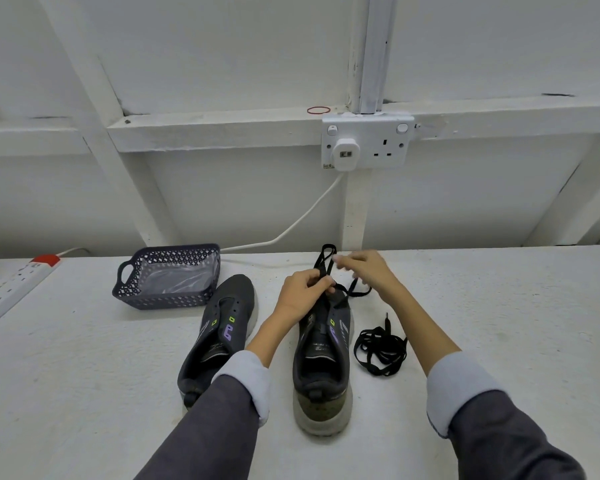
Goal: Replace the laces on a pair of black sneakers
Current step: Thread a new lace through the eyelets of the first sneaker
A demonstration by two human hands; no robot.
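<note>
One sneaker (321,358): upright on table (84,375), lace (327,247) part-threaded at toe.
Other sneaker (219,327): just L of it, eyelets visible.
L hand (302,292): over its toe, fingers (321,283) pinching lace.
R hand (364,268): just past its toe, fingers curled, blurred; grip can't tell.
Loose lace (380,348): heap just R of it.
Basket (167,292): beyond-L of it.

Matt mesh-cloth sneakers (321,344), perforated plastic basket (167,275), rough white table (84,358).
</note>
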